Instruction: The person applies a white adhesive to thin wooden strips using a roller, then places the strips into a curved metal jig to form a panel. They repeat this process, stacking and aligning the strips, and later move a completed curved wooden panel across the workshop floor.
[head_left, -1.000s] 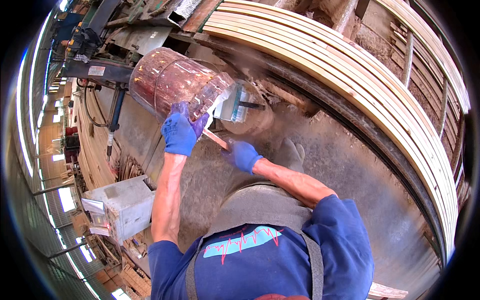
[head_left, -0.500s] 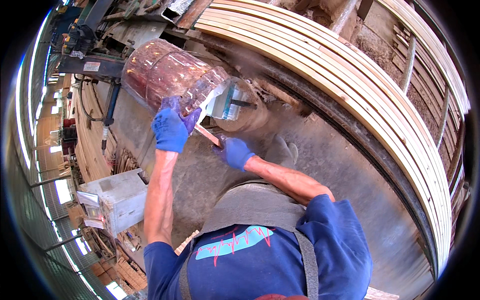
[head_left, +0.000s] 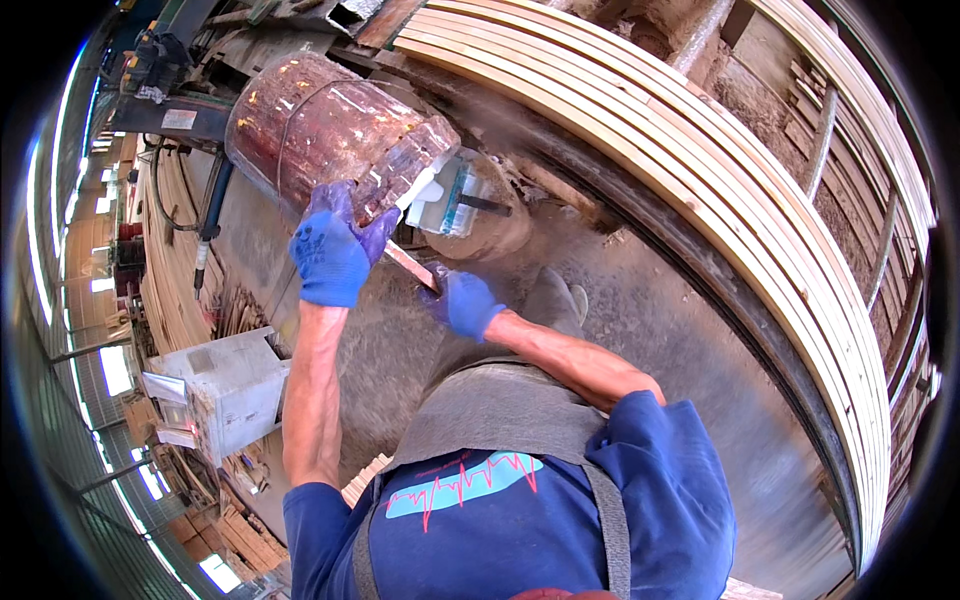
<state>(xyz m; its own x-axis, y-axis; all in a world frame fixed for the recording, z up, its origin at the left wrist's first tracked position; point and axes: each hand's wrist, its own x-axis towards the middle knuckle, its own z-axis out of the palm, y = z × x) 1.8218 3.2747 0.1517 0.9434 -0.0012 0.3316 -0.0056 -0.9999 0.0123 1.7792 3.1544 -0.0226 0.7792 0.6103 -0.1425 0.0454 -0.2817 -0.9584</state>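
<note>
A large, stained red-brown bucket lies tipped on its side, its white-coated mouth toward the right. My left hand, in a blue and purple glove, grips the near edge of that mouth. Gloved in blue too, my right hand is closed around a flat, narrow strip, whose far end reaches up to the bucket's rim by my left hand. Just beyond the rim stands a pale container holding something white. Across it lies a turquoise-edged tool with a dark handle. The bucket's inside is hidden.
The pale container rests on a round, dusty brown support. Long light boards are stacked along a dark metal rail to the right. A grey-white box stands at left, near a hanging hose and a metal arm.
The bucket sits slightly farther left in view, with my left hand still on its rim. My right hand and the strip have shifted only slightly.
</note>
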